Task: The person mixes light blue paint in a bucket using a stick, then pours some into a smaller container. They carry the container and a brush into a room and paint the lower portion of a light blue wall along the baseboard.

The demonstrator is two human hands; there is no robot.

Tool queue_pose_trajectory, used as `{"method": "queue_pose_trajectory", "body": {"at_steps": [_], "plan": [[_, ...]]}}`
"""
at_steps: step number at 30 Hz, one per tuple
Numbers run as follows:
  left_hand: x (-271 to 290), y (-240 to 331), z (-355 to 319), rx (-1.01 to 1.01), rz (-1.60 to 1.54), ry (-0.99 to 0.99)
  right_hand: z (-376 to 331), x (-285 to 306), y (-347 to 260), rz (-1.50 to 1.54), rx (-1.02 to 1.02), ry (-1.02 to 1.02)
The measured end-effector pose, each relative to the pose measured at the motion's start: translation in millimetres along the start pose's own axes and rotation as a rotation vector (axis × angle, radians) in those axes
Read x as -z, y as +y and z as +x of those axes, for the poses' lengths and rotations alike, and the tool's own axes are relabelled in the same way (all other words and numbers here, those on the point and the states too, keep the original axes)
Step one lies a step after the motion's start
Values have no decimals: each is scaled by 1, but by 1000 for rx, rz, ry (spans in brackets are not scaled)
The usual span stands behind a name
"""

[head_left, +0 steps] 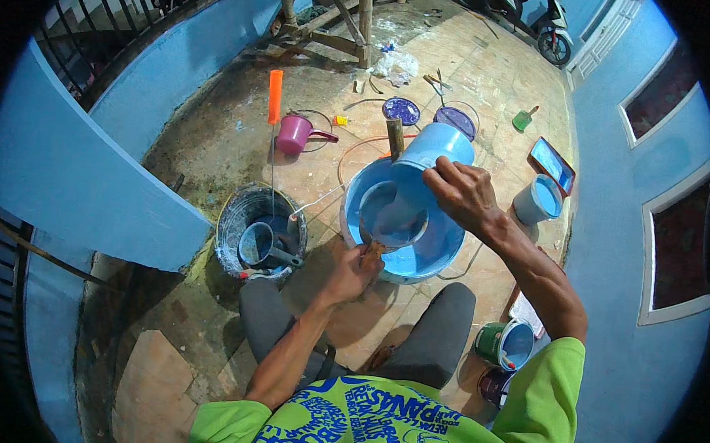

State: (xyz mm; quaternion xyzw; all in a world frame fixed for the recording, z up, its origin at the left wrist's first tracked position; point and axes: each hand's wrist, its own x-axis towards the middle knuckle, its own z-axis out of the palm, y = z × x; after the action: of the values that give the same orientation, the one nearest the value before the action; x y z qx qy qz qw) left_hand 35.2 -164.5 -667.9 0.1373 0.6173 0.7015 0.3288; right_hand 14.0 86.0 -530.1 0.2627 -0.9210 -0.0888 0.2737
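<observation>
Tiled flr [496, 85], blue wall [608, 232] on right. R hand [465, 196] gripping tipped blue bucket [436, 146], L hand [353, 273] closed round strainer(?) [390, 223] handle, both over blue tub [447, 245]. Pour prob midway; amt left unclear.

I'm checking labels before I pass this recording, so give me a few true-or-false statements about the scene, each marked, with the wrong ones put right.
1. The right hand holds the small blue pail tilted over the large blue tub. True.
2. The left hand is empty. False: the left hand grips the handle of a round, bowl-shaped tool.
3. The pink dipper sits inside the dark bucket. False: the pink dipper is on the floor, beyond the dark bucket.
4. A red-edged tray lies near the blue wall on the right. True.
5. The motorbike stands at the lower left. False: the motorbike is at the upper right.
</observation>
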Motion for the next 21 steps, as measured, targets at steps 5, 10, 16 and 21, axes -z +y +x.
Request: {"method": "queue_pose_trajectory", "body": {"at_steps": [5,10,16,21], "plan": [[2,3,2,-37,68,-18,4,2,-7,-29,82,51],[4,-2,3,-7,31,-5,12,7,-12,-43,184,121],[-1,24,-1,61,73,39,16,14,-10,-52,269,190],[6,23,2,-5,184,14,14,22,-1,-89,307,170]]}}
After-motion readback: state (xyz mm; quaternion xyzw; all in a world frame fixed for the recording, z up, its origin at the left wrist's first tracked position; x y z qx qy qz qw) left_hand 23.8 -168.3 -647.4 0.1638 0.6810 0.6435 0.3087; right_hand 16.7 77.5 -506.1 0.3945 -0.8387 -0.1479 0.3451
